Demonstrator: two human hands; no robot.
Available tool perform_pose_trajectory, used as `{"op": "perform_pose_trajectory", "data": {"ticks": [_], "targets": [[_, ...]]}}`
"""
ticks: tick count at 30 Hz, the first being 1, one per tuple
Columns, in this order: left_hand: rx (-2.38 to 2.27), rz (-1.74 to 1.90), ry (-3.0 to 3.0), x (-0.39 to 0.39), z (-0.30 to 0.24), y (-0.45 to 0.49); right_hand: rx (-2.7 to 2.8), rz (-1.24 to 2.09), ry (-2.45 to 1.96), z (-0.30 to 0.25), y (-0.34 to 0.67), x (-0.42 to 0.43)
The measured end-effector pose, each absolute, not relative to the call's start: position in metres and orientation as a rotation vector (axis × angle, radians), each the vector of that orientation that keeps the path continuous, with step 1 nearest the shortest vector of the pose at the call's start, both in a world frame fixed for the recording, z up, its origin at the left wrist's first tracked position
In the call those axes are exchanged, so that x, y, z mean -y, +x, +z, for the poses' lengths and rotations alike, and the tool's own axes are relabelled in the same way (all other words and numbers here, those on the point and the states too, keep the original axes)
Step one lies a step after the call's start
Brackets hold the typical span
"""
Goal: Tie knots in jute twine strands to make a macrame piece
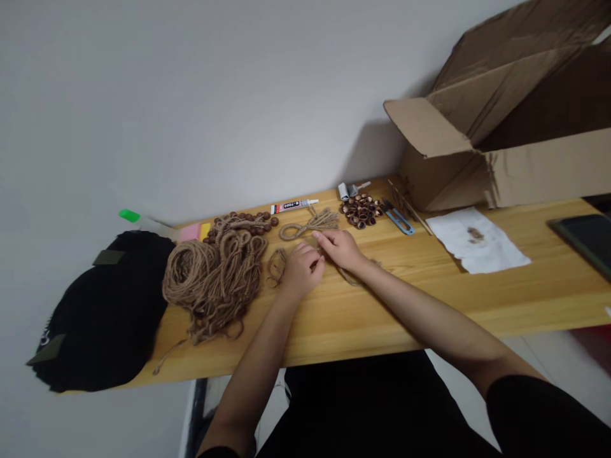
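Note:
My left hand [300, 270] and my right hand [340, 248] meet at the middle of the wooden table [382, 312], fingers pinched together on a thin jute cord [351, 277] that trails under my right wrist. A small coil of cord [277, 264] lies just left of my left hand. A looped jute tassel [310, 224] rests just beyond my fingers. A big heap of jute rope [214, 280] lies to the left.
Brown wooden beads [361, 210], a glue tube [293, 205], blue snips [398, 219] and a white tissue [477, 242] lie along the back. An open cardboard box [501, 127] stands at the right, a dark tablet [589, 238] beside it, a black bag [102, 312] at the left end.

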State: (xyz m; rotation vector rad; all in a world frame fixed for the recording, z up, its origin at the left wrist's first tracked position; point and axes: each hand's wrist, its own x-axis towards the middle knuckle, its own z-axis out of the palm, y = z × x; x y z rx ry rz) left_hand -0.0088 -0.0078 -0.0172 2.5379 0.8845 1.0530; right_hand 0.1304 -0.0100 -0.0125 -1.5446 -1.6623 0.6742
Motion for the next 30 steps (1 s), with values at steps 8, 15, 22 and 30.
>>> {"op": "perform_pose_trajectory", "data": {"ticks": [8, 15, 22, 30], "targets": [[-0.883, 1.055, 2.528, 0.0084, -0.0163, -0.0089, 1.625, 0.739, -1.501, -0.0173, 0.1320, 0.0075], [-0.865, 1.094, 2.528, 0.0095, -0.0139, -0.0077, 1.620, 0.723, -1.517, -0.0193, 0.1324, 0.0071], [-0.871, 1.078, 2.525, 0.0104, -0.0131, -0.0072, 1.642, 0.690, -1.515, -0.0178, 0.1317, 0.0077], [-0.876, 1.077, 2.508, 0.0109, -0.0127, -0.0080, 1.608, 0.764, -1.446, -0.0199, 0.1312, 0.0060]]}}
